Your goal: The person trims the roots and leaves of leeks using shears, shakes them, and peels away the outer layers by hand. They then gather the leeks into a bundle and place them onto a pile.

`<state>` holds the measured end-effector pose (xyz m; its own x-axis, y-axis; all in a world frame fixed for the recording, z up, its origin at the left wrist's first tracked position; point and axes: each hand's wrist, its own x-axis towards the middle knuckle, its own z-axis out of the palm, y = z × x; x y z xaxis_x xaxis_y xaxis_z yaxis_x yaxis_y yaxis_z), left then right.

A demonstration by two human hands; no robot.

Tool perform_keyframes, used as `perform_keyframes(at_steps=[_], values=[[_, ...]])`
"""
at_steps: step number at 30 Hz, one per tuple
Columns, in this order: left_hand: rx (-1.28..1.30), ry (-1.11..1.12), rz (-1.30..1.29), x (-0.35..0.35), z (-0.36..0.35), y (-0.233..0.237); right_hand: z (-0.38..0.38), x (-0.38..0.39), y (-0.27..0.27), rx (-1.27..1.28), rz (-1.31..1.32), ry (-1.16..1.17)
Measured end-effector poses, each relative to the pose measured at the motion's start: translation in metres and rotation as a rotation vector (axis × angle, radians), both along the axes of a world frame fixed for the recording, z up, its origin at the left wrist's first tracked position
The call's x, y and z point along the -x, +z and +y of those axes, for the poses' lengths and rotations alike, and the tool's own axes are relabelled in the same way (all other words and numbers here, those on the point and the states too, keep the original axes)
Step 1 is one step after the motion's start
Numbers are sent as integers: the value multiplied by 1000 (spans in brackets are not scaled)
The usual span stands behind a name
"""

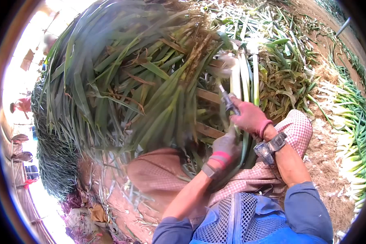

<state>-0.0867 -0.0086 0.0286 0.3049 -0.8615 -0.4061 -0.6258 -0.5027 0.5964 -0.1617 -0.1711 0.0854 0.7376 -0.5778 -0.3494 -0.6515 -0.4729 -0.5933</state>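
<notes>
My right hand (250,116), in a pink glove, is closed round a metal air blow gun (227,99) whose narrow nozzle points up and away. My left hand (226,145), in a grey glove with a pink cuff, is lower and a little to the left, with its fingers wrapped round a large green onion (235,79). The onion's white end is blurred near the nozzle. Beside it lie more long green onions (245,75) with bare white stems. A large heap of unpeeled green onions (130,77) rises to the left of both hands, leaves hanging towards me.
Wooden slats (209,96) show under the heap. Beyond my right hand is a pile of stripped leaves (282,77). A row of white-stemmed onions (349,138) lies along the right on a floor strewn with dry roots (323,179). My knees are close around the hands.
</notes>
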Motion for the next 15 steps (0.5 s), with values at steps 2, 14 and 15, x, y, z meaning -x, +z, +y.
perform_keyframes(at_steps=[2,14,15], values=[[63,-87,-40,3,1,-6,-5,3,-3,31,-13,-93],[-202,315,-299,-167,-92,-40,24,15,-26,-134,-190,-39],[-236,362,-269,-167,-94,-43,24,14,-24,-143,-208,-48]])
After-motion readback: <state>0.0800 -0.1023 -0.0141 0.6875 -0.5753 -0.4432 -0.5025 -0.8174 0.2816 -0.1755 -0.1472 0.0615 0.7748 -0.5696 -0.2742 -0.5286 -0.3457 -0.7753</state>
